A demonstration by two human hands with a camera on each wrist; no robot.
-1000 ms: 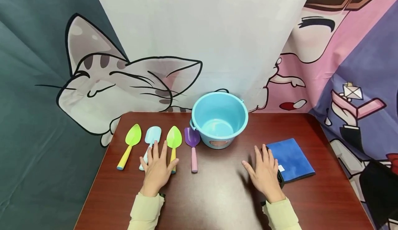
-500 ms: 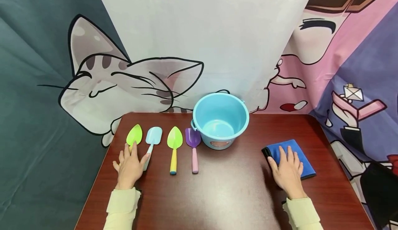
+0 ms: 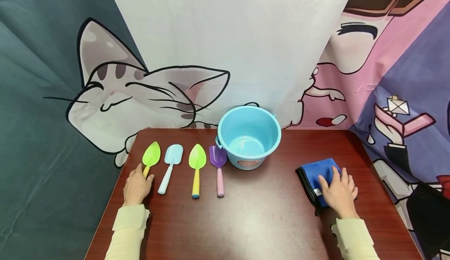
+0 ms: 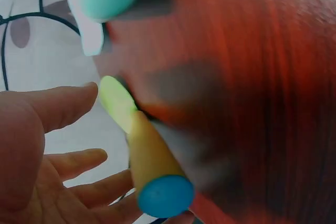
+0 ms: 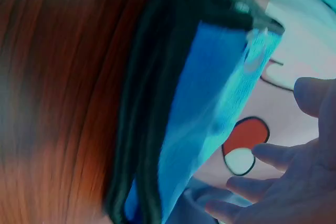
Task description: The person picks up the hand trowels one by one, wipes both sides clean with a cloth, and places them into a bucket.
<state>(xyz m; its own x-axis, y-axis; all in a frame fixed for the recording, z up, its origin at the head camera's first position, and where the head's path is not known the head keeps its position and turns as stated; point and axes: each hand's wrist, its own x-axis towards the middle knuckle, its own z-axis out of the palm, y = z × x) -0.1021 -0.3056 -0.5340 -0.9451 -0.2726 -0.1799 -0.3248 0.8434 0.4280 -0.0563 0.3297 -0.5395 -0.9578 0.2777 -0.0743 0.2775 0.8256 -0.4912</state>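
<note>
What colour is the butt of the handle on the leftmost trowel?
The handle butt is blue; it shows best in the left wrist view.

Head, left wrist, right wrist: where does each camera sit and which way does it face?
Head: worn on the head, facing forward and down over the table and bucket; the left hand, right hand and pale sleeves show.
Left wrist: on that wrist, facing along the leftmost green trowel toward the backdrop; the left hand shows at lower left.
Right wrist: on that wrist, facing the blue cloth; the right hand shows at lower right.
Shared: head and left wrist both show the left hand and that trowel.
</note>
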